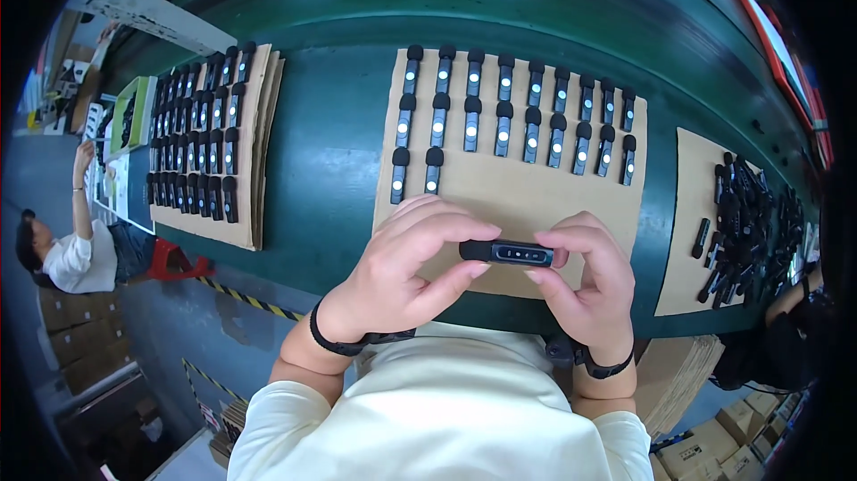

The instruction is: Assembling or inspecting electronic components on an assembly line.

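Note:
Between my two hands, just above the near part of a cardboard sheet (544,204), is a small black clip-on microphone (522,253) held level. My left hand (402,262) pinches its dark foam tip between thumb and forefinger. At the other end of the body, the thumb and fingers of my right hand (589,280) close on it. A row of small marks shows on its upward face. Beyond my hands, several like microphones (473,124) lie in rows on the sheet, foam ends away from me, each with a bright round spot.
On the green bench (330,124), a stack of cardboard sheets (259,159) at left carries more rowed microphones. To the right, a loose heap of black microphones (745,222) covers another cardboard sheet (683,258). A person (80,249) works at far left; another person's arm (794,293) shows at right.

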Motion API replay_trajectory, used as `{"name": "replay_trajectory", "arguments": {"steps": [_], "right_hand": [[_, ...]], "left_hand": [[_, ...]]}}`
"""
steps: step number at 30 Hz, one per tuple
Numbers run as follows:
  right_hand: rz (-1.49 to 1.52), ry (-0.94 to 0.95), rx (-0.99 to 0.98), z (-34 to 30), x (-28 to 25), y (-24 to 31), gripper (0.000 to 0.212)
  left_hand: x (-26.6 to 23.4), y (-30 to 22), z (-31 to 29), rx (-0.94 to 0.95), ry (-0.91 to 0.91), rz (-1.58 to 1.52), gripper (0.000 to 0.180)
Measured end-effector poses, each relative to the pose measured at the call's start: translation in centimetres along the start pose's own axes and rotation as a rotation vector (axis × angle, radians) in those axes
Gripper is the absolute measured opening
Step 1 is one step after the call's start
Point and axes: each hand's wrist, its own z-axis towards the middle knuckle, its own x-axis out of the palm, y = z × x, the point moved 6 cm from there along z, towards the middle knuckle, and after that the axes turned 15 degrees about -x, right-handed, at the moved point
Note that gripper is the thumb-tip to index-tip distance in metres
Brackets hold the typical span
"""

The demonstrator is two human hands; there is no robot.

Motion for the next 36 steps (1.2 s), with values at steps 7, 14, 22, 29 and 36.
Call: {"name": "replay_trajectory", "arguments": {"steps": [7,14,22,29,36], "right_hand": [[0.029,-0.017,-0.074,-0.1,0.7,-0.1,0.029],[0.024,-0.016,-0.095,0.0,0.8,0.1,0.03],[0.018,-0.015,-0.111,0.0,0.9,0.1,0.03],[0.024,-0.024,-0.112,0.0,0.9,0.0,0.031],[0.126,-0.067,-0.027,-0.6,1.3,-0.6,0.028]], "left_hand": [[0.0,-0.2,-0.2,0.021,-0.007,0.01,0.033],[0.1,0.0,-0.1,0.064,-0.013,0.014,0.032],[0.0,0.0,-0.2,0.096,-0.04,0.009,0.032],[0.2,0.3,-0.2,0.072,-0.035,-0.011,0.03],[0.8,0.2,0.2,0.052,-0.012,-0.01,0.03]]}}
